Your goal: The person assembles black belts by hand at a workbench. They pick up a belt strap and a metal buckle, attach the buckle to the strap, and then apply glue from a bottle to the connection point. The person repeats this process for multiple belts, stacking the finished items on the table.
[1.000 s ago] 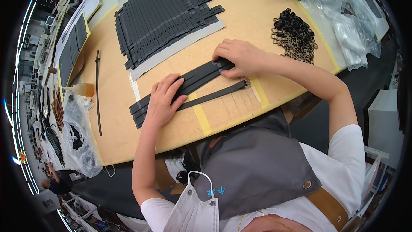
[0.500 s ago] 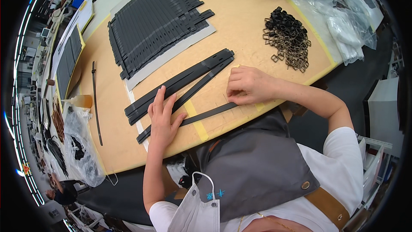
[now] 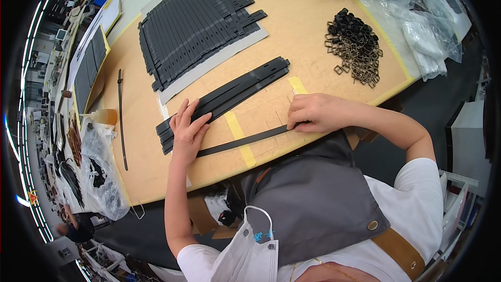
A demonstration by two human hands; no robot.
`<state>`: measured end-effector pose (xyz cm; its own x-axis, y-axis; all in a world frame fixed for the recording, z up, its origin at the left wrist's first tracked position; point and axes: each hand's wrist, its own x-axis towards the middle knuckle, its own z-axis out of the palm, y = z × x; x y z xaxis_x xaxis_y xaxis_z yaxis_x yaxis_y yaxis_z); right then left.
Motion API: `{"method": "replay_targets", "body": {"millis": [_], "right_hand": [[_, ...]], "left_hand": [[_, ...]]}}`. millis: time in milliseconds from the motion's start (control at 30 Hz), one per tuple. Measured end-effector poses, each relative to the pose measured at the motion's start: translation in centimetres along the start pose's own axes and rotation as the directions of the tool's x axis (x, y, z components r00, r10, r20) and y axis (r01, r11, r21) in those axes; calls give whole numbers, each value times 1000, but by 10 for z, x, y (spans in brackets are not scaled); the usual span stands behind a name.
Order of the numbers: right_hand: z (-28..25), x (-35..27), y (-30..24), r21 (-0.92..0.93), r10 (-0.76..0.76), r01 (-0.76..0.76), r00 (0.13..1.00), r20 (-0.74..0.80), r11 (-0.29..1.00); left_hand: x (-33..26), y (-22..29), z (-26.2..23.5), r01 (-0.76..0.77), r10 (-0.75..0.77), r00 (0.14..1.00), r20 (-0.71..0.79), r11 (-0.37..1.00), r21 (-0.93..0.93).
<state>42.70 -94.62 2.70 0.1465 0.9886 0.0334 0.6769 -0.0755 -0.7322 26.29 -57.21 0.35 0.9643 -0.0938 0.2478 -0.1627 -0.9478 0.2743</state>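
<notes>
A single black strap (image 3: 245, 140) lies slantwise along the near edge of the table. My right hand (image 3: 317, 114) pinches its right end, thumb and fingers pressed together. My left hand (image 3: 186, 131) is spread out, with its fingertips on the lower left part of a bundle of black straps (image 3: 235, 90). The left end of the single strap is hidden beneath or behind that hand, so I cannot tell whether the palm presses on it. Beyond the bundle, many black straps (image 3: 193, 26) lie side by side on a pale sheet (image 3: 214, 65).
Bronze-coloured square buckles with black loops (image 3: 355, 47) are heaped at the right. Clear plastic bags (image 3: 412, 15) lie at the far right corner. At the left are a thin black strap (image 3: 122, 120), a bottle of amber liquid (image 3: 106, 117) and a plastic bag (image 3: 102, 177). Yellow tape (image 3: 240, 138) crosses the tabletop.
The strap that stuck out at an angle from the bundle now lies alongside it. My left hand has shifted left, and my right hand slightly toward the near edge. The view has moved a little.
</notes>
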Motion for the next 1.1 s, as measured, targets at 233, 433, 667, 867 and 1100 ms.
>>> {"method": "replay_targets", "body": {"millis": [233,433,667,867,1100], "right_hand": [[27,17,5,68,-121,131,983,-135,989],[-5,26,27,-56,127,-180,850,-511,982],[-15,31,59,-59,236,-348,742,-627,936],[-12,35,47,407,444,-254,749,-492,878],[-18,-2,21,288,411,-295,711,-571,911]], "left_hand": [[14,19,-4,-69,70,997,24,997,-25],[-7,74,7,-29,59,983,173,984,-175],[13,91,-1,-7,28,994,104,981,-195],[97,106,24,-164,127,974,-190,967,-196],[126,113,53,-124,95,991,-91,907,-404]]}}
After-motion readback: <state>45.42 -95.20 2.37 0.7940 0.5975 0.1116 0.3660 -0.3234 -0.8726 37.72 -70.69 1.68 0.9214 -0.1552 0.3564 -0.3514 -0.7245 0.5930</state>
